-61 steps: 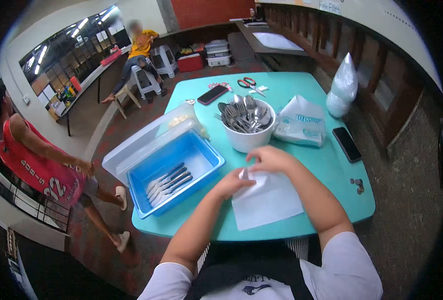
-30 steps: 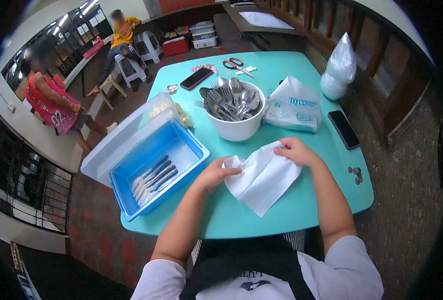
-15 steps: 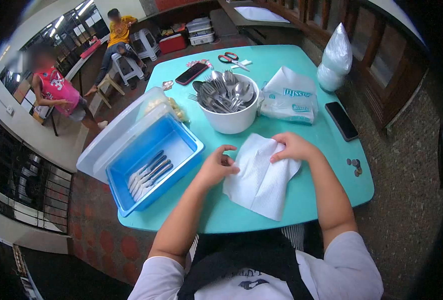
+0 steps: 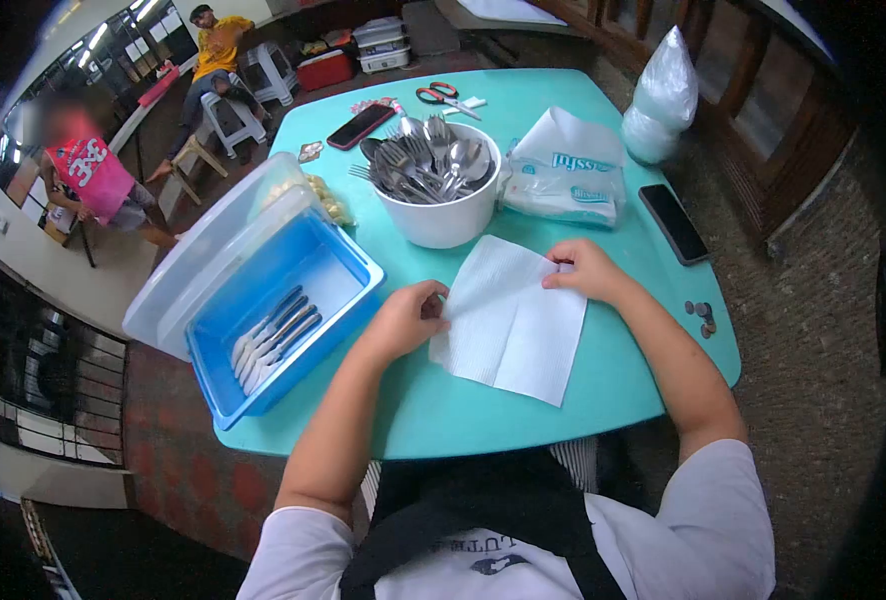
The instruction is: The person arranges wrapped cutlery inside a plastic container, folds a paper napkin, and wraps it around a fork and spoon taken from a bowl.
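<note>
A white paper napkin (image 4: pixel 511 320) lies nearly flat on the turquoise table (image 4: pixel 443 425), one corner pointing away from me. My left hand (image 4: pixel 405 318) is closed at its left edge, thumb and fingers together on the paper. My right hand (image 4: pixel 585 272) pinches the upper right edge. Beyond the napkin stands a white bucket (image 4: pixel 441 222) full of spoons and forks (image 4: pixel 428 165). On the left, a blue tray (image 4: pixel 358 285) holds several wrapped utensils (image 4: pixel 275 338) with dark handles showing. A plastic pack of napkins (image 4: pixel 568 180) lies right of the bucket.
A clear lid (image 4: pixel 198 255) leans by the tray. Phones (image 4: pixel 675 222) (image 4: pixel 361 127), red-handled scissors (image 4: pixel 445 96), coins (image 4: pixel 705 315) and a plastic-wrapped roll (image 4: pixel 661 100) rest on the table. A person in pink (image 4: pixel 93 170) stands at left; another in yellow (image 4: pixel 221 50) sits behind.
The napkin, lifted and creased before, now lies spread out flatter. My left hand has come back onto its left edge. The view has shifted, and the person in pink has moved.
</note>
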`<state>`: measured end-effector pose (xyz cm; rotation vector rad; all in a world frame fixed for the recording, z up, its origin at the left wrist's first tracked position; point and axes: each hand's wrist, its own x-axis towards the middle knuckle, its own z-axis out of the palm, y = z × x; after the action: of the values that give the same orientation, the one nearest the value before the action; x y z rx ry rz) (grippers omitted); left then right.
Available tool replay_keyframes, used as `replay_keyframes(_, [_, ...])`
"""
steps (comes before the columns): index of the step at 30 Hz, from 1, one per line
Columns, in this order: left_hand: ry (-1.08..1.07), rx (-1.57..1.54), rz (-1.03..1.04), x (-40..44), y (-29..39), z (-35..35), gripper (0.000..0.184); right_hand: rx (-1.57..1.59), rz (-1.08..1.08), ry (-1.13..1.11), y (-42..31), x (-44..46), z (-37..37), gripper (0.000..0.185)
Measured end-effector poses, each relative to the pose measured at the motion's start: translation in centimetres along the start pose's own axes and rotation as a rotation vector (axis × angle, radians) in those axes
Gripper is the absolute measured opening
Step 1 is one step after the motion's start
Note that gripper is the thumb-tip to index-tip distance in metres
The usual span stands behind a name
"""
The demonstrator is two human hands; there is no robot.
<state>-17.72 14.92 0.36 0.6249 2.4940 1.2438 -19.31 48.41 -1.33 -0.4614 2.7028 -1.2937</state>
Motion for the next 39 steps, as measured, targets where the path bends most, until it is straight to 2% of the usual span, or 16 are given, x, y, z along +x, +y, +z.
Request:
replay_keyframes(4, [-0.013,0.15,-0.051,-0.4,2.1,0.5,0.039,-0.077,-0.081,0.085,0.1,-1.1,0.3,0.03])
replay_keyframes(7, [-0.032,0.168,-0.08,-0.2,1.8,0.7,0.033,-0.037,-0.14,0.071,0.4,-0.7,0.6,0.023])
replay_keyframes(9, [-0.014,0.043,0.014,-0.2,0.9,0.4,0.03,0.071,-0.108,0.033,0.1,-0.8,0.5,0.021])
replay_keyframes(13, [-0.037,-0.082,0.065,-0.1,0.1,-0.3,0.026,0.09,-0.156,-0.026,-0.8,-1.3,-0.2,0.027])
replay_keyframes(16, [-0.146,-0.094,0.156,0.3,-0.5,-0.4,0.026,0.101,-0.161,-0.065,-0.9,-1.4,-0.2,0.028])
replay_keyframes(22, [-0.162,0.043,0.192,0.4,-0.2,-0.5,0.026,-0.003,-0.217,-0.051,-1.3,-1.6,0.0,0.031])
replay_keyframes(31, [-0.162,0.062,0.203,0.0,0.2,-0.3,0.026,-0.068,-0.228,-0.054,-1.4,-1.7,0.1,0.03])
replay_keyframes(39, [-0.165,0.079,0.201,0.1,0.1,-0.2,0.024,0.017,-0.18,-0.039,-1.8,-1.9,-0.1,0.036])
